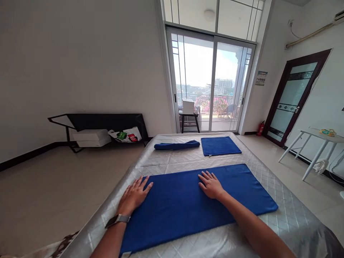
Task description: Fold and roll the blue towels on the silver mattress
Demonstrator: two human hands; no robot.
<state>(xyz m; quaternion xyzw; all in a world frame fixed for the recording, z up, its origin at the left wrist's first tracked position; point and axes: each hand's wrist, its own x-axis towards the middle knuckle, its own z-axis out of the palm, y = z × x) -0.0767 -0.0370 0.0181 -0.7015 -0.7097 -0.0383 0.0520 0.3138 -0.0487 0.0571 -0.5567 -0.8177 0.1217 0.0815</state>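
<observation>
A blue towel [177, 204] lies spread flat across the near part of a quilted, silvery mattress [166, 161]. My left hand [135, 193], with a watch on its wrist, rests on the towel's left end, fingers spread and palm down. Flat on the towel's middle, toward its far edge, lies my right hand [211, 184], its fingers apart. Neither hand grips anything. Farther back are a second blue towel [220, 146], folded into a flat rectangle, and a blue towel roll [176, 145] to its left.
Against the left wall stands a low black rack [107, 122] with white boxes [90, 138] and a printed bag [126, 135]. A dark stool [190, 123] is by the sliding glass door [193, 71]. At the right are a white table [319, 134] and a red fire extinguisher [260, 129].
</observation>
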